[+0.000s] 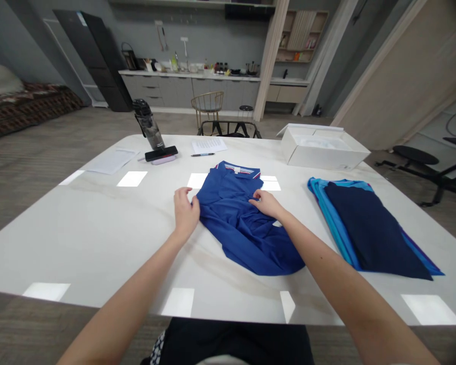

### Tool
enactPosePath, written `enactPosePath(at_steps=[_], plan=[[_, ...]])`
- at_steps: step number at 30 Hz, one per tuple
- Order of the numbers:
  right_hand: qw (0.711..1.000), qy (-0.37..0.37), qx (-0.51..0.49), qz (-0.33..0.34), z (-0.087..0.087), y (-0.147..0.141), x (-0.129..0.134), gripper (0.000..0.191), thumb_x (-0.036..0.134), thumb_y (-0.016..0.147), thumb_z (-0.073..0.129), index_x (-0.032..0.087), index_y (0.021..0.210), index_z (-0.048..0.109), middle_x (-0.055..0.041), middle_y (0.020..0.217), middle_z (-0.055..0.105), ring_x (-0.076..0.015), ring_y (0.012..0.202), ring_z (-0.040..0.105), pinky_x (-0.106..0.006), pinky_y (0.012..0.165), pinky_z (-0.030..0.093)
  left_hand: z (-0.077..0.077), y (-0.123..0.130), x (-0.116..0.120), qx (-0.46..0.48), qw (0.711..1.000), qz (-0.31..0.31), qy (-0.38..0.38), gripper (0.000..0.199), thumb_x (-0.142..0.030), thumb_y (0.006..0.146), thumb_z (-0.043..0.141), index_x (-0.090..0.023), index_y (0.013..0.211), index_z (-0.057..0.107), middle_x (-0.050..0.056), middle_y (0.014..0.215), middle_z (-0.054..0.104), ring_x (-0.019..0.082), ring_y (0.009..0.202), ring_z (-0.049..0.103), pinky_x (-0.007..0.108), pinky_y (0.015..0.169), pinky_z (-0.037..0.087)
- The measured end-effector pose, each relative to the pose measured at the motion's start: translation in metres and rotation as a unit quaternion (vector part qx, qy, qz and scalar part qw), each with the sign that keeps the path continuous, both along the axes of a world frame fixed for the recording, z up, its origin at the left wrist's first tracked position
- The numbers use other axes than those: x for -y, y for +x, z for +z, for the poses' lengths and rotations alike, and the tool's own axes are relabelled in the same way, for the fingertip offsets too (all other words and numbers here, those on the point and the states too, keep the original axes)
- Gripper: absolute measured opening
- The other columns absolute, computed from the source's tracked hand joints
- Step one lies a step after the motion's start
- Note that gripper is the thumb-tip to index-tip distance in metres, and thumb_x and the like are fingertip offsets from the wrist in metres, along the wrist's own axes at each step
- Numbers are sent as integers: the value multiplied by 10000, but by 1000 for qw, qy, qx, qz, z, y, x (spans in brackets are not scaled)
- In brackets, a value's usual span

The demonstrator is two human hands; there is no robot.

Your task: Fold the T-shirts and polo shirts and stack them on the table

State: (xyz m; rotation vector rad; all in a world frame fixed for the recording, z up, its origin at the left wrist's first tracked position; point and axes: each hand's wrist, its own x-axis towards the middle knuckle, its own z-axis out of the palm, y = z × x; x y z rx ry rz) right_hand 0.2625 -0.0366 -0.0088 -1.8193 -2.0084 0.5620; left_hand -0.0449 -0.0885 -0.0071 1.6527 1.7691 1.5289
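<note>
Pinching the edge of the blue polo shirt [243, 223] narrowly with our left hand [185, 213], we lay our right hand [268, 204] on its front, though we cannot tell whether it grips. The shirt lies rumpled, collar upward, mid-way across the white table [79, 243], unlike the flatter folded stack of shirts [372, 233] beside it.

Left hand [185, 213] and right hand [268, 204], palms down

On my remote feed, the person's left forearm [133, 299] and right forearm [349, 289] showed bare down to the left hand [185, 213] and right hand [268, 204], with black clothing [235, 344] across the lap and a small black-and-white patterned patch [157, 349] at its edge.
</note>
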Motion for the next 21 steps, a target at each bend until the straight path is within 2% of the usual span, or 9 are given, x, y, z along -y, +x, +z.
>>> enactPosePath(at_steps=[2,4,6,9,12,15,17,19,21], plan=[[996,16,-87,15,12,-10,1,162,332,834,730,218,865,620,-4,823,667,-173,752,624,-290,727,489,17,27,1,-175,976,-130,3,261,-285,922,559,-214,1165,623,133,1230,644,281,1185,596,444,1065,433],[976,11,-217,24,30,-26,4,224,386,818,730,224,892,594,24,790,638,-145,651,597,-283,656,498,31,58,-2,-232,950,-200,-52,418,-386,886,646,-223,1269,602,133,1329,630,313,1239,582,466,1076,423],[936,-15,-346,57,51,-44,6,314,441,802,738,232,983,590,36,785,627,-132,615,596,-275,618,512,37,81,-11,-181,953,-224,-91,527,-457,838,707,-209,1291,601,139,1337,638,326,1225,599,450,1018,466],[890,-29,-438,122,71,-65,0,428,468,823,724,256,1167,586,37,778,642,-139,672,627,-279,667,546,36,82,-32,-2,976,-193,-100,282,-391,855,675,-194,1055,687,79,1016,731,258,973,683,375,877,529],[910,6,-412,49,63,-71,-16,272,419,921,616,248,1134,609,14,838,667,-125,649,612,-261,627,542,30,46,-50,234,966,-68,-85,144,-280,806,664,-182,910,681,23,795,689,203,773,673,350,786,562],[965,-55,-255,5,36,-68,-33,130,297,928,624,209,1021,643,-5,834,684,-135,642,632,-269,632,539,24,-12,-59,427,901,30,-60,197,-236,774,663,-168,958,674,29,826,707,192,773,696,362,798,598],[987,-91,-128,30,21,-69,-40,181,284,911,674,197,1069,658,-34,884,717,-174,762,687,-308,758,555,18,-53,-58,471,876,87,-57,205,-173,753,645,-167,956,673,42,846,716,203,830,715,381,836,610],[996,-79,-24,39,12,-75,-43,311,376,921,686,193,1170,650,-91,1034,736,-237,952,705,-367,885,540,10,-90,-53,478,864,133,-82,234,-129,748,609,-160,974,660,58,867,711,217,875,723,412,851,616],[998,-51,43,24,12,-88,-43,426,495,943,639,191,1242,629,-148,1204,698,-301,1098,676,-425,936,526,3,-116,-46,403,892,171,-109,334,-98,738,581,-136,1065,636,91,949,700,247,959,715,472,898,604]])
